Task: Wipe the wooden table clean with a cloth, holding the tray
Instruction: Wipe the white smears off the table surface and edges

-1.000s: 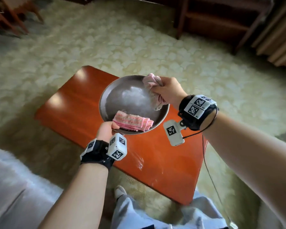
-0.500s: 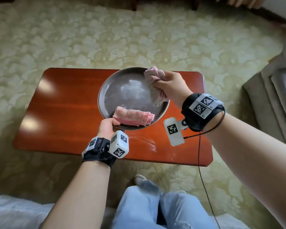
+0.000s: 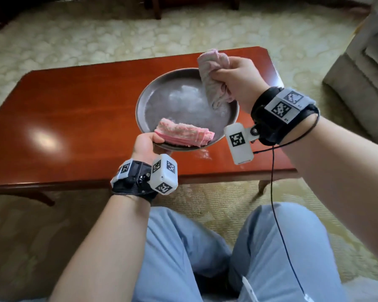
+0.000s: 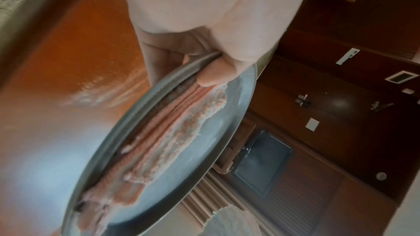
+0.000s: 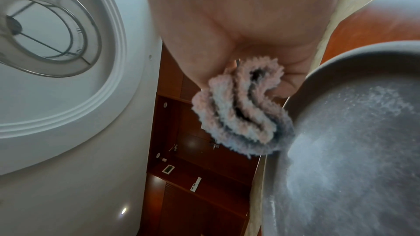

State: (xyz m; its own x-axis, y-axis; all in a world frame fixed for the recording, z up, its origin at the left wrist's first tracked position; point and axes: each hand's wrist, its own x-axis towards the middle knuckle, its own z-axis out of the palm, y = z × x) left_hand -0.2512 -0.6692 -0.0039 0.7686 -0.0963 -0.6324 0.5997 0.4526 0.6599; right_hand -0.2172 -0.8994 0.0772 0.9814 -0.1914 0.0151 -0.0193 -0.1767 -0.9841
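Observation:
A round grey metal tray [image 3: 146, 101] hangs above the red-brown wooden table [image 3: 74, 110], dusted with white powder. My left hand [image 3: 147, 142] grips its near rim, the thumb [image 4: 213, 76] pressing on a folded pink cloth [image 3: 183, 134] that lies in the tray [image 4: 218, 143]. My right hand [image 3: 236, 79] holds a bunched pale pink cloth [image 3: 212, 81] over the tray's far right rim; in the right wrist view this cloth [image 5: 240, 110] sits against the tray's edge [image 5: 302, 85].
A white powder smear [image 3: 204, 154] lies on the table just under the tray's near edge. Patterned cream carpet [image 3: 96, 35] surrounds the table. A grey sofa [image 3: 362, 68] stands at the right. My knees in blue trousers [image 3: 227, 253] are close to the table's front edge.
The head view has swung so the table now lies square in front of me. The tray and both hands keep their grips; the right hand with its cloth has risen a little.

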